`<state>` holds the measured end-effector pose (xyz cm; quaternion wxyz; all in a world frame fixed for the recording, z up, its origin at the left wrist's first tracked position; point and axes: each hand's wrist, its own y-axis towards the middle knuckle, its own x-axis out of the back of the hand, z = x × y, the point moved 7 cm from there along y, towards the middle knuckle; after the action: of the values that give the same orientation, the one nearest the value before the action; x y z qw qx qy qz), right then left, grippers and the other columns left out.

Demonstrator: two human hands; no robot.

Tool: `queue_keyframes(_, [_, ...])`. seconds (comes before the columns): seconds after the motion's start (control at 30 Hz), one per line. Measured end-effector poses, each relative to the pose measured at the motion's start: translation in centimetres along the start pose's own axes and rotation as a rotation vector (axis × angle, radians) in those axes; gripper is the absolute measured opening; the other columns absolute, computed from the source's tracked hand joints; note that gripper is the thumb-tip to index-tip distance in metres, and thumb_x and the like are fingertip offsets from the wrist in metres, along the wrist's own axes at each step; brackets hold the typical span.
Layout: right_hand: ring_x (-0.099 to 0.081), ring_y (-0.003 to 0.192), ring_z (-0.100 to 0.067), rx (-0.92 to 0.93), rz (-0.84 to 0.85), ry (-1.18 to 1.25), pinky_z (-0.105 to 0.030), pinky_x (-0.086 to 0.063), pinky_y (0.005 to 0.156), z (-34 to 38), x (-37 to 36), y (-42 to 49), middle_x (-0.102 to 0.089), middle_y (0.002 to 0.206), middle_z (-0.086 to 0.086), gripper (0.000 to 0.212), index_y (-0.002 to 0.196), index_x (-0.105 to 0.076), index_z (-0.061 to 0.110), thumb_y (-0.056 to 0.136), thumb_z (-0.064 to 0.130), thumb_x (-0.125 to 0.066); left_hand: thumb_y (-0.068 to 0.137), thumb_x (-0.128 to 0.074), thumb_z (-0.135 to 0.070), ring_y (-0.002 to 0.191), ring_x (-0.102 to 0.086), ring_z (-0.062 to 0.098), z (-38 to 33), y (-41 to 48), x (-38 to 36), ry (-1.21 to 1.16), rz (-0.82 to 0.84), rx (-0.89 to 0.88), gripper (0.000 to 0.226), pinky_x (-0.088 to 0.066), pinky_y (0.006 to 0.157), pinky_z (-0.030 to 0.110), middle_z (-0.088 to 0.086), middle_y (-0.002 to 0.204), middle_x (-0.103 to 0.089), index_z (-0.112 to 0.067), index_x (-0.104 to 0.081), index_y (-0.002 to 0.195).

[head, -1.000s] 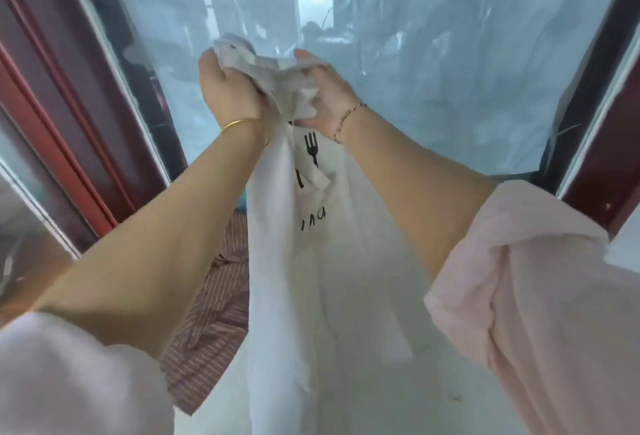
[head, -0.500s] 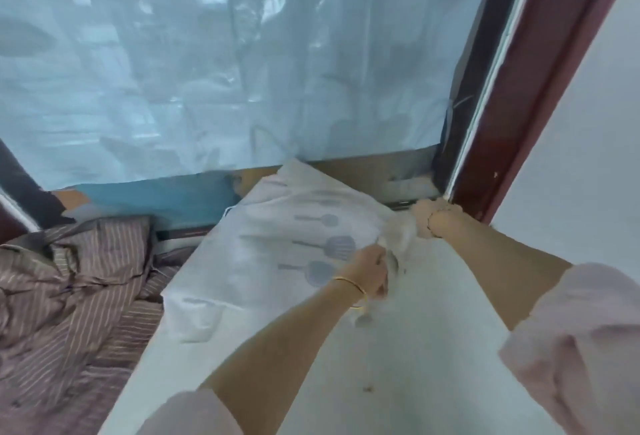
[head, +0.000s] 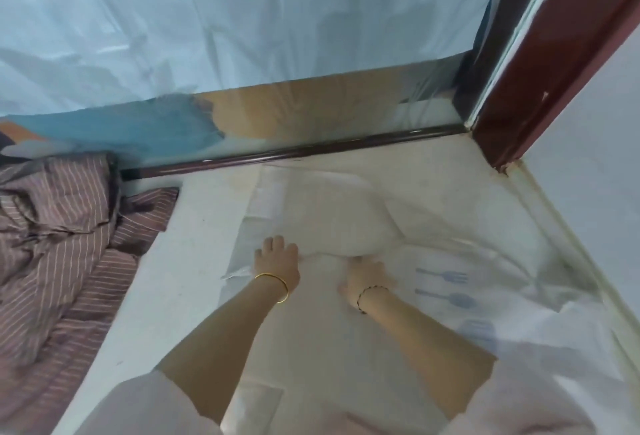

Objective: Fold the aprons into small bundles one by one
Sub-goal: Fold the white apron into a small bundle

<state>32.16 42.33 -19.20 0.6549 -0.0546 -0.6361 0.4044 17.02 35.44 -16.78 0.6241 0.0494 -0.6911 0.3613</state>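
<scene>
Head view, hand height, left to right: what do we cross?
Striped brown cloth → bare white surface → left hand → right hand → blue utensil print on the white apron → pale wall.

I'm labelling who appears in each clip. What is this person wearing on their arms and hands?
Both forearms are bare. The left hand has a thin gold bangle at the wrist; the right hand has a thin bracelet of dark beads. Pale pink sleeves are pushed up near the elbows. No gloves.
</scene>
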Motion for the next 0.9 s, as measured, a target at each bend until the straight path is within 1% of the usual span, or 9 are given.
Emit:
queue_keyframes(0.07, [-0.025, 0.134, -0.033, 0.021, -0.017, -0.084, -0.046, -0.034, 0.101, -0.5, -1.2, 0.5, -0.015, 0.152, -0.005, 0.073, 0.144, -0.020, 0.024, 0.085, 0.047, -0.055, 0.092, -0.046, -0.025, 0.135, -0.024, 0.033, 0.5, -0.1, -2.1, 0.055, 0.164, -0.006, 0.052, -0.028, 0.108, 0.040, 0.011, 0.147, -0.022, -0.020, -0.028, 0.140])
queue_keyframes(0.17, [-0.002, 0.143, -0.030, 0.142, 0.020, -0.212, -0.051, -0.022, 0.110, -1.8, -0.3, 1.5, 0.006, 0.157, 0.004, 0.081, 0.148, -0.009, 0.029, 0.084, 0.041, -0.058, 0.090, -0.051, -0.037, 0.128, -0.039, 0.033, -1.4, -0.7, -2.8, 0.155, 0.263, -0.121, 0.060, -0.035, 0.101, 0.036, 0.014, 0.140, -0.032, -0.015, -0.027, 0.140])
queue_keyframes(0.23, [-0.012, 0.142, -0.028, 0.200, 0.049, -0.234, -0.047, -0.027, 0.110, -2.4, 1.0, 2.1, -0.010, 0.155, 0.002, 0.068, 0.144, -0.026, 0.027, 0.085, 0.033, -0.058, 0.092, -0.047, -0.037, 0.120, -0.049, 0.029, -1.9, 0.0, -1.9, 0.053, 0.269, -0.111, 0.050, -0.041, 0.092, 0.035, 0.010, 0.133, -0.045, -0.014, -0.035, 0.135])
queue_keyframes(0.33, [-0.043, 0.120, -0.027, 0.237, -0.053, -0.139, -0.036, -0.044, 0.090, -2.1, 3.5, 2.8, -0.040, 0.129, -0.004, 0.039, 0.123, -0.048, 0.019, 0.086, 0.025, -0.055, 0.095, -0.043, -0.032, 0.122, -0.046, 0.029, -0.2, 2.5, -0.3, -0.024, 0.168, -0.046, 0.045, -0.042, 0.093, 0.038, 0.009, 0.134, -0.043, -0.013, -0.036, 0.135])
queue_keyframes(0.47, [-0.049, 0.106, -0.031, 0.032, -0.277, -0.020, -0.037, -0.046, 0.076, -3.0, 7.2, 4.6, -0.027, 0.135, -0.011, 0.056, 0.136, -0.030, 0.017, 0.086, -0.001, -0.050, 0.096, -0.043, -0.030, 0.128, -0.033, 0.030, 3.2, 4.8, -0.8, -0.039, 0.133, 0.048, 0.051, -0.042, 0.094, 0.039, 0.012, 0.143, -0.025, -0.014, -0.024, 0.141])
queue_keyframes(0.57, [-0.046, 0.114, -0.032, -0.102, -0.210, -0.093, -0.037, -0.047, 0.078, -4.1, 7.6, 6.6, -0.018, 0.144, -0.012, 0.070, 0.141, -0.022, 0.024, 0.085, -0.005, -0.051, 0.092, -0.048, -0.048, 0.140, -0.014, 0.031, 4.8, 5.9, -2.0, 0.005, 0.156, 0.063, 0.077, -0.039, 0.101, 0.041, 0.012, 0.155, -0.002, -0.018, -0.006, 0.149])
queue_keyframes(0.73, [-0.055, 0.092, -0.030, 0.042, -0.203, -0.294, -0.033, -0.043, 0.067, -3.1, 7.5, 9.4, -0.046, 0.113, -0.012, 0.028, 0.119, -0.045, 0.011, 0.092, 0.003, -0.042, 0.093, -0.046, -0.049, 0.144, 0.000, 0.030, 7.1, 8.4, -1.3, -0.019, 0.130, 0.020, 0.077, -0.032, 0.108, 0.045, 0.007, 0.158, 0.010, -0.025, 0.000, 0.150])
queue_keyframes(0.8, [-0.053, 0.081, -0.028, 0.022, -0.257, -0.120, -0.032, -0.045, 0.066, -2.6, 8.7, 10.3, -0.052, 0.107, -0.014, 0.014, 0.107, -0.047, 0.009, 0.095, 0.010, -0.039, 0.094, -0.047, -0.046, 0.144, 0.000, 0.030, 8.5, 9.4, -0.9, -0.027, 0.138, 0.033, 0.075, -0.032, 0.108, 0.046, 0.007, 0.158, 0.009, -0.026, -0.002, 0.150])
queue_keyframes(0.9, [-0.058, 0.076, -0.027, -0.287, -0.396, 0.772, -0.027, -0.052, 0.057, -4.7, 12.2, 11.6, -0.053, 0.098, -0.013, 0.023, 0.100, -0.048, 0.003, 0.100, 0.024, -0.038, 0.094, -0.050, -0.041, 0.144, 0.001, 0.030, 10.6, 10.4, -1.0, -0.050, 0.152, 0.054, 0.076, -0.030, 0.110, 0.048, 0.005, 0.158, 0.010, -0.026, -0.002, 0.150])
